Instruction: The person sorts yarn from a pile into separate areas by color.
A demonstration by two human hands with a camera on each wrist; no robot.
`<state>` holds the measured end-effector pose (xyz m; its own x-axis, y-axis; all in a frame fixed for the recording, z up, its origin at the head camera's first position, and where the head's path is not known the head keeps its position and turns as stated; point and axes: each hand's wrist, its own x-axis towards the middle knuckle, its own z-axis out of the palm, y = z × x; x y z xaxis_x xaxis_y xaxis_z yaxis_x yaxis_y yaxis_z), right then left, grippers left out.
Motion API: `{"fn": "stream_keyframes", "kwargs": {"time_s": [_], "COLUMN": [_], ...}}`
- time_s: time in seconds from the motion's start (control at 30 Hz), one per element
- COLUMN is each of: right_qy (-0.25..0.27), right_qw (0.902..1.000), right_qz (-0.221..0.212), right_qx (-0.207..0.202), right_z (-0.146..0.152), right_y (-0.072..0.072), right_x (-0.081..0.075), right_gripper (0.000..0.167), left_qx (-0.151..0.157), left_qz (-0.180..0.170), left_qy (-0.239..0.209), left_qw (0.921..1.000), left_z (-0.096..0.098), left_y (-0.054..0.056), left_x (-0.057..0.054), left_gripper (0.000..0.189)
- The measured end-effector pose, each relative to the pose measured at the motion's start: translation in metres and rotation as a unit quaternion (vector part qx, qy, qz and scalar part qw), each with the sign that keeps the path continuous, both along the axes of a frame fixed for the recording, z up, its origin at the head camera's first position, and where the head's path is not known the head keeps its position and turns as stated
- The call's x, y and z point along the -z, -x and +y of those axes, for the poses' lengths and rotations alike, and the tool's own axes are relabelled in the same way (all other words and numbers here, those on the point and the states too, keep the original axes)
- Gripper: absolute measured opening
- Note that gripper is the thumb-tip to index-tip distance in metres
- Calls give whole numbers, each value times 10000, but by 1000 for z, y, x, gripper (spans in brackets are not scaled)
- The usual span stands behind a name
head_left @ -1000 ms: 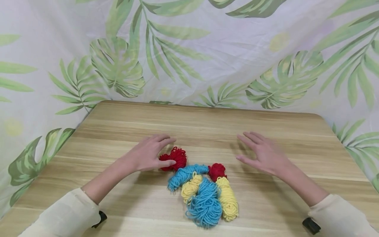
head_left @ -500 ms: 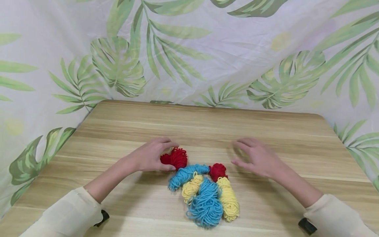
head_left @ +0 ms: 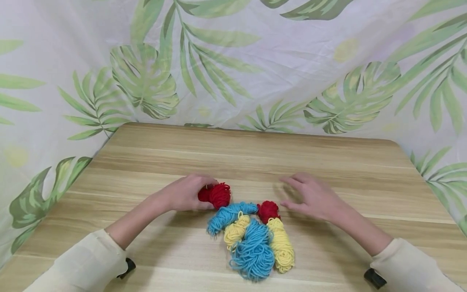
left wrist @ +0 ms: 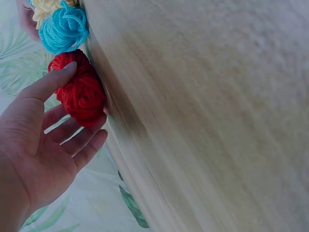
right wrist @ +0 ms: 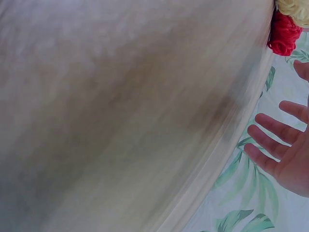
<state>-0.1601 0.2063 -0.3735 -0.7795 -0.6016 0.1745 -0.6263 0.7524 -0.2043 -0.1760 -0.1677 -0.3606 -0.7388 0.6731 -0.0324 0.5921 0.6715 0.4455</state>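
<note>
Lumpy red yarn bundles, bright blue yarn bundles, pale yellow yarn bundles; tan wooden tabletop, streaked grain; white cloth backdrop, green leaf print.

We hold our left forearm and right forearm slanting forward and inward, our left hand with thumb and fingers bent toward each other, our right hand well apart, its fingers slightly spread, both palms turned inward.
</note>
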Motion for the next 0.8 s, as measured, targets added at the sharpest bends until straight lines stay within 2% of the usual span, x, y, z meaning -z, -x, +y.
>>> {"fn": "stream_keyframes", "kwargs": {"time_s": [0.27, 0.53, 0.8], "right_qy": [260, 499, 824], "right_qw": [9985, 9947, 9887], "right_qz": [-464, -897, -1233], "right_qx": [-108, -107, -193], "right_z": [-5, -10, -16], "right_y": [-2, -6, -7], "right_x": [-1, -2, -1], "right_gripper": [63, 68, 64], "left_qx": [-22, 57, -92], "left_qz": [-90, -124, -360], "left_qy": [-13, -292, -476], "left_qw": [10000, 9995, 9982], "left_z": [-1, -3, -6], "left_y": [1, 0, 2], "left_x": [0, 1, 1], "left_gripper": [53, 48, 43]}}
